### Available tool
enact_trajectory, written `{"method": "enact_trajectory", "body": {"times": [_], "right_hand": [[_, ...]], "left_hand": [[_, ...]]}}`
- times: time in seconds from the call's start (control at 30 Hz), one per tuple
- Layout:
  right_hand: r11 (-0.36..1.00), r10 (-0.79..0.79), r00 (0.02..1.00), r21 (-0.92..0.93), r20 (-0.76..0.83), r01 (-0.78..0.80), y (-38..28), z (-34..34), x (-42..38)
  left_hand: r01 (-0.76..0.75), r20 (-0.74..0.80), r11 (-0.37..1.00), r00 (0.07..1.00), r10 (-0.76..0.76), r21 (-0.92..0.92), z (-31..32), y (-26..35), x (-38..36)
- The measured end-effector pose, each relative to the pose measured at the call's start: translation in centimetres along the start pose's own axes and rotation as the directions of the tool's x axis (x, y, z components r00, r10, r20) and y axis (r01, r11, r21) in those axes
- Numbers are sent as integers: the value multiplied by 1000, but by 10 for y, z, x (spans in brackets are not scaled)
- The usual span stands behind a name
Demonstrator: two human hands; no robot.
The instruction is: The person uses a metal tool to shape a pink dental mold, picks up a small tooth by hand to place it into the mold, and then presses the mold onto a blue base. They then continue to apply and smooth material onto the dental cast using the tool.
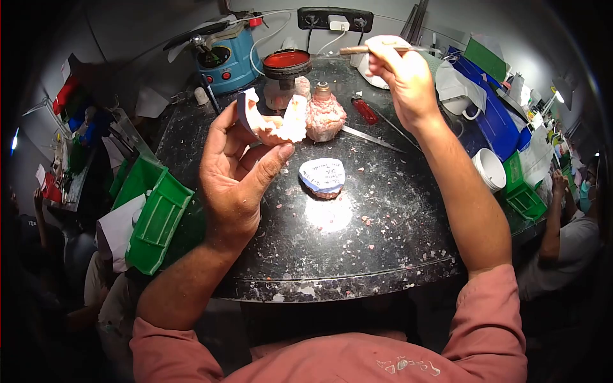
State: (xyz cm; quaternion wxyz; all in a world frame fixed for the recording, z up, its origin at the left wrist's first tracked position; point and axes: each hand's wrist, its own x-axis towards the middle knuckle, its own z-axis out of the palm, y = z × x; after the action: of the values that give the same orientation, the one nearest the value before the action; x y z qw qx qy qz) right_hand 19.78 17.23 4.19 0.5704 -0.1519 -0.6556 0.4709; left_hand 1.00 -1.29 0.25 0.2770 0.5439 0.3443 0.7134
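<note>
My left hand [236, 172] grips a white dental cast [287, 124], holding it up off the table with its toothed edge facing up and right. Raised at the upper right, my right hand [405, 80] is closed around a slim brown-handled tool [353, 50]; its thin metal end points right. Below and between the hands, a second dental cast [322, 177] lies on the table with handwriting on its pale base. Behind the held cast stand a wax-crusted burner [324, 118] and a round black dish of red wax [287, 59].
A red-handled object [364, 111] and a metal blade [373, 138] lie on the speckled black table [383, 236]. A blue machine [228, 60] stands at back left. Green bins [159, 220] flank the table. At right is a white tub [490, 169]. Other people sit at both sides.
</note>
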Motion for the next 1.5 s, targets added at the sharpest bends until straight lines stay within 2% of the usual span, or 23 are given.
{"method": "enact_trajectory", "body": {"times": [0.07, 0.27, 0.33, 0.37, 0.5, 0.83, 1.03, 1.13, 1.2, 1.33, 1.4, 1.5], "right_hand": [[996, -33, 997, -80, -64, 28, 4, -8, -13], [991, -45, 997, -131, -63, 37, -3, -2, -22], [998, -52, 992, -19, 117, 55, -18, 4, -25], [993, -63, 983, -86, 172, 78, -26, 10, -28], [986, -134, 960, -66, 247, 155, -36, 25, -34], [969, -148, 954, -156, 260, 193, -43, 26, -36], [944, -235, 944, -180, 230, 278, -45, 28, -38], [945, -247, 931, -147, 268, 293, -44, 28, -39], [920, -288, 928, -203, 234, 337, -46, 28, -39], [914, -278, 929, -231, 243, 334, -46, 30, -40], [942, -271, 949, -159, 164, 296, -48, 34, -43], [926, -268, 937, -207, 225, 314, -43, 30, -41]], "left_hand": [[18, 3, 1000, 1000, -18, -14, 1, 1, -1], [30, 19, 999, 999, -30, -17, 2, -1, -2], [29, 15, 1000, 999, -29, -8, 1, -1, -2], [32, 13, 999, 999, -32, -11, 2, 0, -2], [28, 11, 1000, 1000, -28, -4, 3, 1, -4], [-4, 25, 1000, 1000, 4, -2, 3, 2, -3], [-13, 12, 1000, 1000, 13, -7, 5, 1, -4], [-19, 17, 1000, 1000, 19, -1, 5, 1, -4], [-39, 25, 999, 999, 38, 18, 4, 1, -5], [-28, 19, 1000, 999, 28, -6, 6, 2, -5], [-38, 22, 999, 999, 38, 9, 5, 1, -4], [-36, 23, 999, 999, 35, 12, 4, 2, -4]]}}
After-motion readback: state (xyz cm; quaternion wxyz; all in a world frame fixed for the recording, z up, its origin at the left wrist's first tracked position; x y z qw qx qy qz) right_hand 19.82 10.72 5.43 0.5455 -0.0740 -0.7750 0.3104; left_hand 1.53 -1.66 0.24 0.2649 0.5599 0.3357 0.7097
